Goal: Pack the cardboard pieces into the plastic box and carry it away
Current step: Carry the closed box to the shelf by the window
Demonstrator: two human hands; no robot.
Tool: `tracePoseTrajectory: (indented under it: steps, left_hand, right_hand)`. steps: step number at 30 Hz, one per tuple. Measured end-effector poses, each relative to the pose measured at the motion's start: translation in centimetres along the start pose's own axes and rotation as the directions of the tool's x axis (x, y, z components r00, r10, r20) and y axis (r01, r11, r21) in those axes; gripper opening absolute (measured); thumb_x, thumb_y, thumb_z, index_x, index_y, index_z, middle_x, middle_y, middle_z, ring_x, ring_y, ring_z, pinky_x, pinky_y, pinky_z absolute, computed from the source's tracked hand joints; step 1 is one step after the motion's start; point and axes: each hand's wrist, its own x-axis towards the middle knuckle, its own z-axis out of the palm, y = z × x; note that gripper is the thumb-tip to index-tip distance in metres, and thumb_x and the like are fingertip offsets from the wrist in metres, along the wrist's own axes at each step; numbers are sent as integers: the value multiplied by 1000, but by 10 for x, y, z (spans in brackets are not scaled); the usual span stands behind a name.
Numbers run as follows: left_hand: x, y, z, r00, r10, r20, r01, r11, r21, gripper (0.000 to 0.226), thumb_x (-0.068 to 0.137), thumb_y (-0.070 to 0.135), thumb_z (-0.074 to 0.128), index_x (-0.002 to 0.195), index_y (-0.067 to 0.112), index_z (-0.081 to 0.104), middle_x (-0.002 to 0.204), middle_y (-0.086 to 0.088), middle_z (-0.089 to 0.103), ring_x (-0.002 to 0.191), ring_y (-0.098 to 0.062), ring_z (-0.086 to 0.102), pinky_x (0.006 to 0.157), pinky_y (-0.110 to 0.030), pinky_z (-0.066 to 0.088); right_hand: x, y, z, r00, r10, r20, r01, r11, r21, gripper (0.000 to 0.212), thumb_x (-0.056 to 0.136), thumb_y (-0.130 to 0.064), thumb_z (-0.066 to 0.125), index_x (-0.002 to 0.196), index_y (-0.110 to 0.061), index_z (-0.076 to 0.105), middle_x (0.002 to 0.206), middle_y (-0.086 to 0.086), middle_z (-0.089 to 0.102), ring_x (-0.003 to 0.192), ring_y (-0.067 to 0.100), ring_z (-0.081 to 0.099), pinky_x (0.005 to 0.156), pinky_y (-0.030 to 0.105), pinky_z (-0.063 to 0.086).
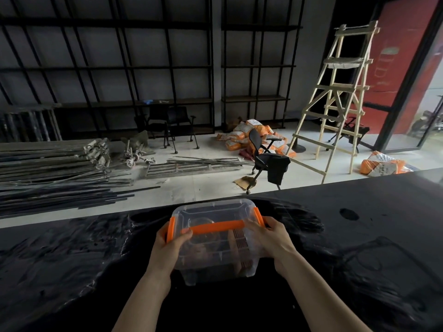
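A clear plastic box [213, 267] with its lid on stands on the dark counter [359, 236] in front of me. It has an orange carry handle [213, 227] across the lid and orange side clips. Brown cardboard pieces [242, 250] show through its right side, standing on edge. My left hand [167, 245] grips the box's left end at the orange clip [170, 230], thumb on the lid near the handle. My right hand [271, 238] grips the right end by the other clip [258, 215], fingers curled over the lid's edge.
Beyond the counter's far edge lies a light floor with metal bars and frames [60, 173] at the left, a black office chair [266, 159], orange sacks [254, 137], and a wooden ladder [340, 99] at the right. Dark shelving lines the back wall.
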Motion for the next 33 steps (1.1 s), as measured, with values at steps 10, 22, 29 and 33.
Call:
tracePoseTrajectory:
  steps: [10, 22, 29, 33]
  left_hand:
    - [5, 29, 108, 952, 61, 299, -77, 996, 43, 75, 69, 37, 86, 136, 25, 54, 121, -2, 69, 106, -24, 68, 102, -50, 50]
    - [-139, -48, 304, 564, -42, 825, -50, 995, 85, 73, 70, 33, 82, 137, 27, 54, 122, -8, 72, 105, -30, 72, 92, -55, 58]
    - [-267, -140, 365, 300, -16, 954, -180, 981, 72, 96, 61, 50, 82, 146, 22, 46, 137, -4, 60, 121, -24, 61, 106, -51, 48]
    - [-332, -230, 386, 122, -77, 990, -209, 973, 102, 105, 57, 60, 85, 146, 21, 47, 138, -6, 61, 121, -25, 63, 104, -52, 50]
  right_hand:
    - [-33, -17, -101, 951, 7, -310, 7, 999, 41, 45, 71, -58, 73, 102, -26, 68, 92, -2, 75, 86, 18, 73, 82, 44, 62]
    - [-209, 85, -289, 619, 134, -774, -106, 991, 87, 59, 82, -53, 69, 127, -16, 62, 110, 5, 71, 95, 23, 69, 88, 45, 59]
    - [-338, 194, -343, 365, 206, -908, -102, 978, 181, 46, 85, -48, 69, 117, -15, 65, 102, 8, 71, 94, 28, 69, 87, 53, 58]
    - [-403, 282, -357, 232, 280, -931, -96, 959, 265, 52, 77, -59, 67, 110, -20, 67, 98, 8, 73, 89, 27, 70, 72, 44, 60]
